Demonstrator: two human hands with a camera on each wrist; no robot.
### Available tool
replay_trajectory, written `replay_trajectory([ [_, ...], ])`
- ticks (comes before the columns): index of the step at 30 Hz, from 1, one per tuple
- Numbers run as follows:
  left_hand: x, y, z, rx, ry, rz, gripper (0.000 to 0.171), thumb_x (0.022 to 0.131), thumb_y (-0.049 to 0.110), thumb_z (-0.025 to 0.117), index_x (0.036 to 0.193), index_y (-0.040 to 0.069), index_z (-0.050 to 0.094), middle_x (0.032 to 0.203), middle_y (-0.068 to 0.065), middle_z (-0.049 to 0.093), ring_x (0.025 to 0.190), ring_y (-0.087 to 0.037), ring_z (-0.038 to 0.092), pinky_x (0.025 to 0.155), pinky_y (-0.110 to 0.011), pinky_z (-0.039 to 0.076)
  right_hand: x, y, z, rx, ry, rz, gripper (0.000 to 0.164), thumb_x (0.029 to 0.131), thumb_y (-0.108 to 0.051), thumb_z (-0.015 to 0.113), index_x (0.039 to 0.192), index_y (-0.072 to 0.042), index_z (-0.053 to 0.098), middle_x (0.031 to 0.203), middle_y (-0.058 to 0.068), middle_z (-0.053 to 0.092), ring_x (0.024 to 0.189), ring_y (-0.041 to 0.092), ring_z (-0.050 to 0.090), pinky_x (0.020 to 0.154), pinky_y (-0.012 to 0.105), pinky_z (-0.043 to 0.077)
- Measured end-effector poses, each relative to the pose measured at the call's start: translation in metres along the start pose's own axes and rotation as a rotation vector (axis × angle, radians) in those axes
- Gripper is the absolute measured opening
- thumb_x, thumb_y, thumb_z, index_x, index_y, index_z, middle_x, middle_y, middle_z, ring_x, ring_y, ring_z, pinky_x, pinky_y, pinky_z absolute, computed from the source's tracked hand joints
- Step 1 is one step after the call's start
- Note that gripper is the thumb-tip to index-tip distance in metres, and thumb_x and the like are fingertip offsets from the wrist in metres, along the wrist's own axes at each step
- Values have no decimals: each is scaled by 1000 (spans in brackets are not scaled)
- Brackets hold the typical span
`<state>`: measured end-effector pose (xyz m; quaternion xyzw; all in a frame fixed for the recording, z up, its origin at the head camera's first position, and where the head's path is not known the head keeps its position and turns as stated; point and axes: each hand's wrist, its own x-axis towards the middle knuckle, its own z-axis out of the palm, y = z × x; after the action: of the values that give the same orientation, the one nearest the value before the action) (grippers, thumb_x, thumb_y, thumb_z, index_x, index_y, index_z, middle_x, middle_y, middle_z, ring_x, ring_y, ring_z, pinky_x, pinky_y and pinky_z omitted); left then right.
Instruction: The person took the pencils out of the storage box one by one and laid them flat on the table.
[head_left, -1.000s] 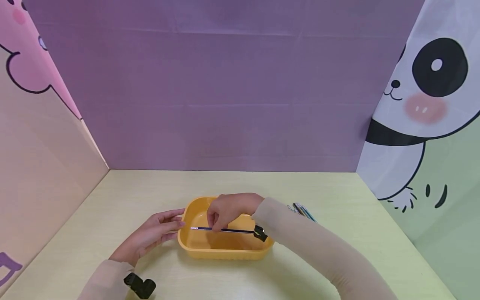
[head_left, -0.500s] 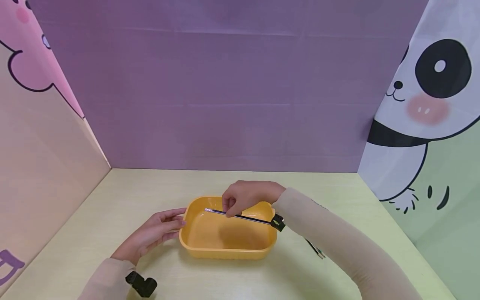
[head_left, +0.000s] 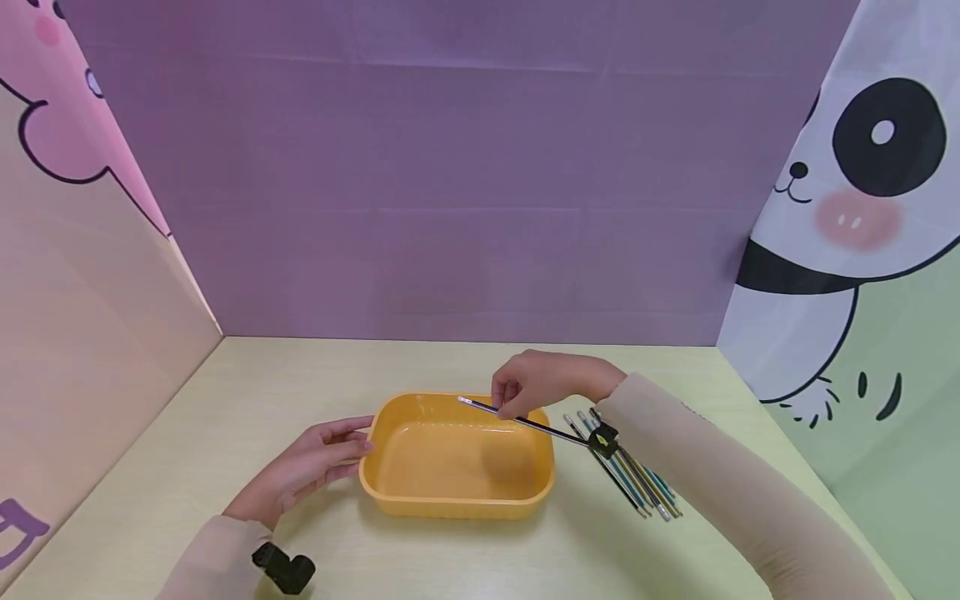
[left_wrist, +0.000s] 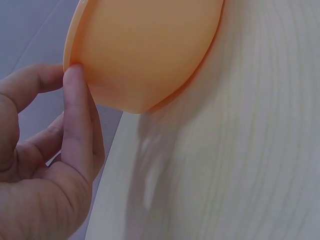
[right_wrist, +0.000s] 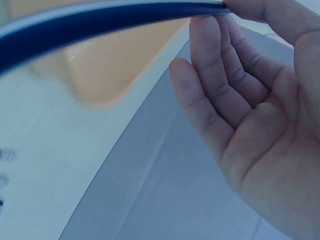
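Note:
My right hand (head_left: 543, 379) pinches a dark blue pencil (head_left: 551, 431) with a white end between thumb and fingers. Held slanting, the pencil spans the gap from the back right of a yellow plastic tub (head_left: 456, 504) to a group of pencils (head_left: 637, 483) on the table. In the right wrist view its shaft (right_wrist: 115, 22) runs large and blurred across the top. At the tub's left side, the fingertips of my left hand (head_left: 315, 458) touch the rim and outer wall, fingers fairly straight. The left wrist view shows those fingertips right at the tub's rim (left_wrist: 75, 37).
Several pencils lie side by side right of the tub, partly under my right wrist and its black camera (head_left: 602, 439). A pale wooden table (head_left: 300, 375) meets a purple back wall (head_left: 465, 208) and patterned side walls.
My right hand has lifted the pencil out of the tub and carried it to the right, toward the pencil group, which shows more now. The left hand stays at the tub.

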<state>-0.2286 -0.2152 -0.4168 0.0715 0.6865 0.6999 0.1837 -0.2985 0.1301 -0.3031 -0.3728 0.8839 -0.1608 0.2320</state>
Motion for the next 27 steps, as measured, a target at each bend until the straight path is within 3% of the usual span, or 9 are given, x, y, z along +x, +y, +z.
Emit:
replay_trajectory([
  [14, -2, 0, 1, 13, 13, -17, 69, 97, 12, 68, 150, -12, 30, 110, -9, 57, 94, -14, 65, 86, -29, 57, -43, 42, 4, 86, 61, 118, 5, 94, -19, 71, 94, -15, 68, 80, -2, 66, 74, 19, 60, 70, 29, 54],
  [27, 1, -1, 0, 14, 14, -14, 69, 96, 12, 69, 150, -12, 32, 110, -9, 57, 94, -15, 66, 86, -29, 58, -77, 84, 13, 142, 142, 163, 9, 95, -20, 68, 96, -11, 66, 77, 1, 65, 70, 16, 59, 70, 35, 55],
])
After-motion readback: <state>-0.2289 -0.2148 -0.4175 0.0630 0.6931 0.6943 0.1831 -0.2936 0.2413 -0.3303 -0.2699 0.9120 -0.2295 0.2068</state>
